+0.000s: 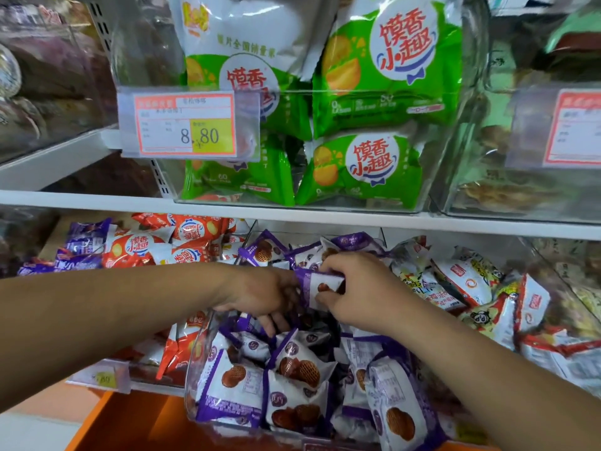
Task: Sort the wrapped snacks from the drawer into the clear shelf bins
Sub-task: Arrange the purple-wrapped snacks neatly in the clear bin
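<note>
Purple-edged white snack packet pinched in right hand.

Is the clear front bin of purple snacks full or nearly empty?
Full: purple-and-white wrapped snack packets heap to the rim of the clear plastic bin.

Place: a shop's snack aisle | Evidence: wrapped snacks are stocked in clear bins on white shelves | a price tag (8.80 is printed) is clipped to a bin front | a second tag is seen rightward
</note>
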`<state>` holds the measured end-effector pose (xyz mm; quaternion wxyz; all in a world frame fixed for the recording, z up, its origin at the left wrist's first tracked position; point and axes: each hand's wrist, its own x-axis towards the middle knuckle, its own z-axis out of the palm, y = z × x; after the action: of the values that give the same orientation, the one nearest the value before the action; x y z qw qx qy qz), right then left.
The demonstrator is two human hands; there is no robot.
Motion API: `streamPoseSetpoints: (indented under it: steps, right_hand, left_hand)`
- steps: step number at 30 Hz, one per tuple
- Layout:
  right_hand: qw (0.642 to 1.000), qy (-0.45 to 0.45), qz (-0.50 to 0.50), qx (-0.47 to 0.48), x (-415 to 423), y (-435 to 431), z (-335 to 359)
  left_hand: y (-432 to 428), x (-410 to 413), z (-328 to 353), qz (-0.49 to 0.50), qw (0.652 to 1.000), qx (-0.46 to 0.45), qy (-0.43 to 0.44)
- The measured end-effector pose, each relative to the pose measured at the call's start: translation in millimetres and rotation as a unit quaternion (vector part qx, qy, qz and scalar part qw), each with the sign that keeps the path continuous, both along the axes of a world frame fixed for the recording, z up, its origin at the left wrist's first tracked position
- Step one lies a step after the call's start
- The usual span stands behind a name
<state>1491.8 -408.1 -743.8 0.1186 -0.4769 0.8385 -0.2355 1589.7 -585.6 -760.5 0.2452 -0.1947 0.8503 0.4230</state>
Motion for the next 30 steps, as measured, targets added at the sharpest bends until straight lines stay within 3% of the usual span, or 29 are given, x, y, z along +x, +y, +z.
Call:
streamPoseSetpoints:
  steps: [3,6,20,30]
  right_hand:
    - [0.997,0.012,0.06,0.049,-2,-5,4]
    - [0.994,-0.003,0.051,0.095,-8,-11,5]
    - [0.999,-0.013,0.018,0.044,-8,1,-6]
    - [1.0,0.003,-0.005,0.02,-4,10,-8]
  left_hand:
    - [3,1,5,-0.006,1.0,-0.024,-0.016]
    - [4,4,10,0.005,1.0,-0.017,-0.02]
    - [15,2,5,-0.096,0.982,-0.126,-0.102]
    - [9,-4,-1,-0.1,0.982,-0.122,-0.104]
